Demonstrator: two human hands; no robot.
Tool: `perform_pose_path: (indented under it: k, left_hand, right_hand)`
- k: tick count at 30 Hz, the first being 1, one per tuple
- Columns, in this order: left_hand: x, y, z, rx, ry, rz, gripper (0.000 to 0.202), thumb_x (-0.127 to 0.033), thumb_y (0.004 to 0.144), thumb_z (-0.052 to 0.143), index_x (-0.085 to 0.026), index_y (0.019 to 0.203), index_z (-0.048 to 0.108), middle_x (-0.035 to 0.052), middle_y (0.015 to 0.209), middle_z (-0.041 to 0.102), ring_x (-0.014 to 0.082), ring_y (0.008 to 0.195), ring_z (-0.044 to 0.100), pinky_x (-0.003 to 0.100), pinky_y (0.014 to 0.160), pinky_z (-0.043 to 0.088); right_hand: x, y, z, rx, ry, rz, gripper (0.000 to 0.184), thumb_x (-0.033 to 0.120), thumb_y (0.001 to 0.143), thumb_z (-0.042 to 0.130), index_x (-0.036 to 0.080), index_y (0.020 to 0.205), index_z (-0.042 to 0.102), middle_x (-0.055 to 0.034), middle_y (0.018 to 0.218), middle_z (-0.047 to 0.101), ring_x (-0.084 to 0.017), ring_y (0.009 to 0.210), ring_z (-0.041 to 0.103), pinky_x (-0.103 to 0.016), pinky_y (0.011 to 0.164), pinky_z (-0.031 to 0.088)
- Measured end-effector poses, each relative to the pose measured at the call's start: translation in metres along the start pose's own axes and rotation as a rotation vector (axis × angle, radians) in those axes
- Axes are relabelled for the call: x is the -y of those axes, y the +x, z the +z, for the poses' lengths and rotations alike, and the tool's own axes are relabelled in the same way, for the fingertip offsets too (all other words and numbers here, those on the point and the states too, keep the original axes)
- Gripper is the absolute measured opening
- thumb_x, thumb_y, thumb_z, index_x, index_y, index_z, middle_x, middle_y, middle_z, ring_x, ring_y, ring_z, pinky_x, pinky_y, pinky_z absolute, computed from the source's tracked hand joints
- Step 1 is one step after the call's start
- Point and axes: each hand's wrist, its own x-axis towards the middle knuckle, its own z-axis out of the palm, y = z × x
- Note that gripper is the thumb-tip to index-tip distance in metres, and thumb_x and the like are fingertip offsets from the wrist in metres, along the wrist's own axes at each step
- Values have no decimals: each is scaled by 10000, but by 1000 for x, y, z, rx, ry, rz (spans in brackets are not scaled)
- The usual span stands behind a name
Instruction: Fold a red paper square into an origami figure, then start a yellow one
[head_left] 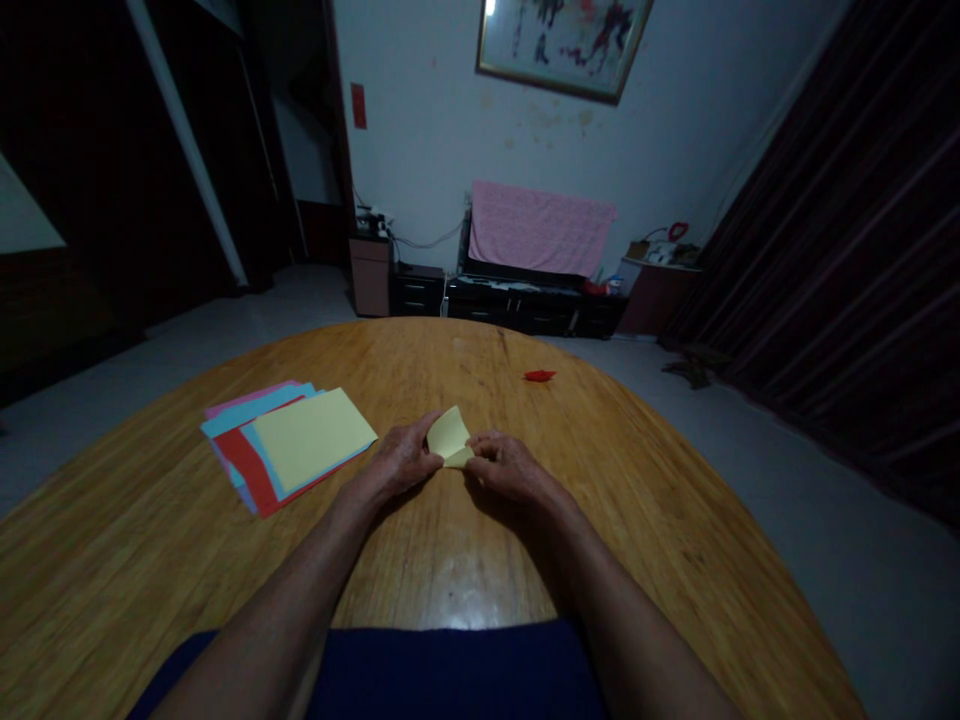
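Observation:
A small piece of pale yellow paper [448, 432], creased and partly folded, is held between my two hands above the wooden table. My left hand [405, 456] grips its left side, with the thumb at the lower edge. My right hand [504, 464] pinches its lower right corner between thumb and fingers. The upper part of the paper stands up, and a folded flap shows along the bottom. Part of each edge is hidden behind my fingers.
Left of my hands lies a fanned stack of coloured paper sheets [315, 440], yellow on top. A small red folded paper piece [540, 376] sits farther back on the round wooden table [637, 500]. Beyond stand a low black cabinet [510, 305] and a pink cloth [540, 228].

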Motion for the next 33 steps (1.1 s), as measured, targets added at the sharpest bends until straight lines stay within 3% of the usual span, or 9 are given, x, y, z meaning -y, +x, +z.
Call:
perform_pose_path:
  k: [5, 9, 12, 25, 33]
  left_hand:
    - [4, 2, 2, -2, 10, 6, 685, -183, 705, 567, -182, 1384, 476, 47, 874, 685, 169, 749, 592, 253, 655, 416]
    - [5, 3, 3, -3, 13, 6, 683, -178, 703, 564, -209, 1380, 478, 22, 837, 675, 157, 723, 580, 245, 638, 405]
    - [4, 2, 2, 0, 33, 2, 674, -183, 706, 563, -213, 1374, 485, 21, 826, 674, 156, 715, 578, 245, 640, 401]
    - [16, 9, 5, -37, 18, -29, 651, -157, 724, 532, -187, 1374, 496, 61, 950, 703, 183, 826, 612, 275, 750, 456]
    - [15, 7, 6, -49, -3, 3, 638, -154, 722, 521, -185, 1359, 513, 70, 966, 705, 182, 816, 616, 274, 742, 454]
  right_hand:
    - [1, -1, -5, 0, 9, -20, 240, 75, 774, 561, 176, 560, 602, -51, 867, 661, -153, 801, 602, -243, 687, 449]
    - [1, 1, 1, -169, -159, -21, 266, 125, 807, 551, 177, 546, 547, -27, 675, 594, -139, 669, 545, -254, 637, 402]
    - [0, 3, 6, -223, -248, 20, 234, 167, 800, 580, 175, 568, 550, -27, 666, 576, -141, 646, 523, -258, 609, 374]
    - [-6, 1, 2, -147, -244, -106, 185, 120, 758, 572, 171, 582, 544, -18, 757, 568, -134, 736, 529, -239, 668, 391]
    - [-2, 0, 2, -156, -269, -87, 160, 127, 769, 558, 179, 618, 545, -16, 727, 569, -145, 719, 521, -255, 661, 384]
